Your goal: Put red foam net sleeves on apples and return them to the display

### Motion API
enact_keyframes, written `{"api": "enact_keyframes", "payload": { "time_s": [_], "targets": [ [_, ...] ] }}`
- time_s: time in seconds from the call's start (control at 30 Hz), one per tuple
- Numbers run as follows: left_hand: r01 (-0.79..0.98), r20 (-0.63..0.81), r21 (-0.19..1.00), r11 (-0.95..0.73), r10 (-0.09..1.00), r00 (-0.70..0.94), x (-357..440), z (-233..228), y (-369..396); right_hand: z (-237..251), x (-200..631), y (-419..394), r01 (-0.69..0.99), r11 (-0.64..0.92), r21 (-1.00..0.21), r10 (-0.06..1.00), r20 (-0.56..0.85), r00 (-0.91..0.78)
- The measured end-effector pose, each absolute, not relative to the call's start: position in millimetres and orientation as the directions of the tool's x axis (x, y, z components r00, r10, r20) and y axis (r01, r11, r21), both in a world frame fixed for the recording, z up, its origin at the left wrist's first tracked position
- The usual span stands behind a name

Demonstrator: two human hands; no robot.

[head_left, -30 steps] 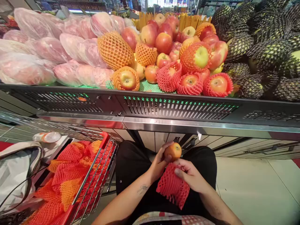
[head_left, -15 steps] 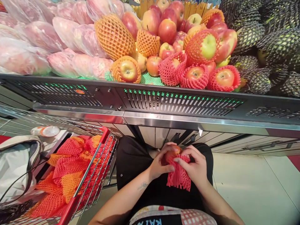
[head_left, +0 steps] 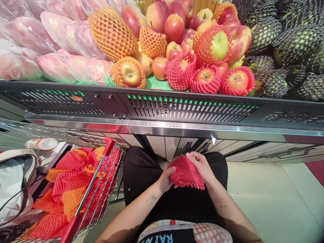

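Down at waist height, both hands are busy. The left hand [head_left: 165,180] cups the bundle from below and the left side, fingers curled tight around it; the right hand [head_left: 201,165] pinches the top edge of the red foam net [head_left: 186,175], thumb and fingers clamped on the mesh. The net now covers whatever is inside: no fruit shows through from here, so I can't say for sure how deep it sits. By my reading this is the sleeving step, nearly done, with the mesh drawn over the piece and needing to be tugged even all round. The next move calls for a firm hold underneath while the other hand smooths the skirt down, then a free spot on the display.

Just to the left stands the shopping cart [head_left: 101,189], heaped with loose red and orange nets [head_left: 68,189], a red handle at its corner, a grey bag [head_left: 15,182] beside it.

Ahead runs the black vented edge of the display case [head_left: 192,109]. Beyond it, a front row of apples in red nets [head_left: 205,79], one in an orange net [head_left: 128,72] to the left, bare apples piled behind, bagged pink fruit [head_left: 50,44] far left, dark-netted fruit [head_left: 286,44] far right.
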State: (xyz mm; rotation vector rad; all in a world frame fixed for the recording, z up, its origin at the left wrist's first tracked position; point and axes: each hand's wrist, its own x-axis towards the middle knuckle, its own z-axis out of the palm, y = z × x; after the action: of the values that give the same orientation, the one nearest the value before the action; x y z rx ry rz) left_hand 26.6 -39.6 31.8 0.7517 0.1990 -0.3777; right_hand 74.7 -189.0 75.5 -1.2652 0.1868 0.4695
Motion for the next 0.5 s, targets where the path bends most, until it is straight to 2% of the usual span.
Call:
{"api": "enact_keyframes", "payload": {
  "time_s": [0.07, 0.17, 0.3, 0.43, 0.5],
  "targets": [
    [0.396, -0.347, 0.590, 0.704, -0.222, 0.911, 28.1, 35.0, -38.5, 69.0, 73.4, -191.0, -0.491, 0.274, -0.827, 0.294, -0.414, 0.861],
    [0.367, -0.364, 0.605, 0.707, -0.164, 0.917, 30.8, 41.8, -38.1, 62.5, 65.7, -196.8, -0.535, 0.348, -0.770, 0.355, -0.420, 0.835],
    [0.228, -0.285, 0.641, 0.733, -0.048, 0.957, 36.5, 48.3, -38.3, 57.3, 50.7, -206.3, -0.572, 0.420, -0.705, 0.396, -0.424, 0.814],
    [0.268, -0.292, 0.653, 0.708, -0.092, 0.952, 43.7, 51.6, -36.8, 50.9, 36.7, -209.3, -0.627, 0.508, -0.590, 0.520, -0.371, 0.770],
    [0.232, -0.260, 0.656, 0.718, -0.074, 0.963, 44.8, 51.8, -37.4, 47.3, 33.2, -207.9, -0.625, 0.517, -0.585, 0.546, -0.338, 0.767]
  ]
}}
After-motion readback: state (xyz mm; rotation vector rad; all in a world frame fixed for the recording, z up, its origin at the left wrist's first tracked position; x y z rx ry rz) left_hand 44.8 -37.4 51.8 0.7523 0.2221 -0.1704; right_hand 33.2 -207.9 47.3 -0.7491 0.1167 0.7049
